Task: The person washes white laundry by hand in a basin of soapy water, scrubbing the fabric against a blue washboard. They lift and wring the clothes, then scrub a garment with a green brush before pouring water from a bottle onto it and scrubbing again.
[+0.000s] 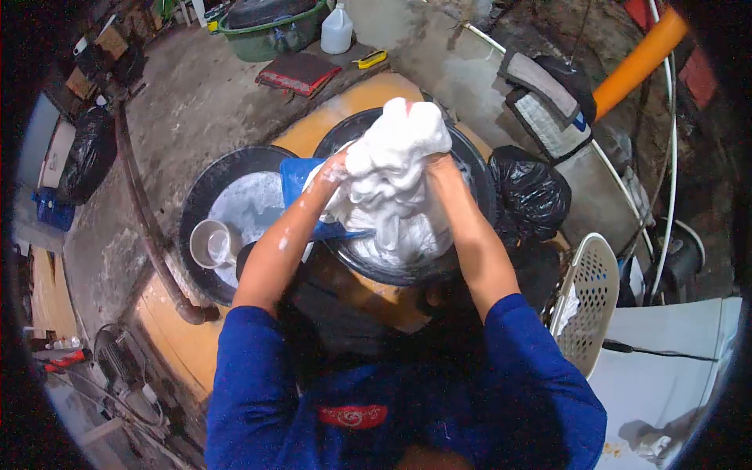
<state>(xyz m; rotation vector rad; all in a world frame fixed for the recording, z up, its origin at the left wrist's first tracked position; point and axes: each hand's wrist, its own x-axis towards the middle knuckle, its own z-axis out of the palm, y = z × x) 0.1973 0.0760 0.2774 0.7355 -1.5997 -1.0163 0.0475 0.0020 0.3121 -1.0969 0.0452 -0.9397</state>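
A bundle of sudsy white cloth (399, 149) is lifted over the black basin (484, 184) in the middle. My left hand (335, 168) is closed on its left side, and my right hand (439, 163) grips its right side; suds hide most of the fingers. The cloth's lower part hangs into the basin. Foam dots my left forearm. Beside my left hand, a blue piece (294, 178) lies across the basin's left rim. A second dark basin (196, 192) with foamy water stands to the left, and a white cup (211, 244) sits in it.
Behind are a green tub (254, 47), a clear jug (337, 31), a yellow-handled brush (370, 59) and a dark red mat (298, 74). A black plastic bag (531, 192) and a perforated basket (591, 294) stand right. A rusty pipe (137, 196) runs along the left.
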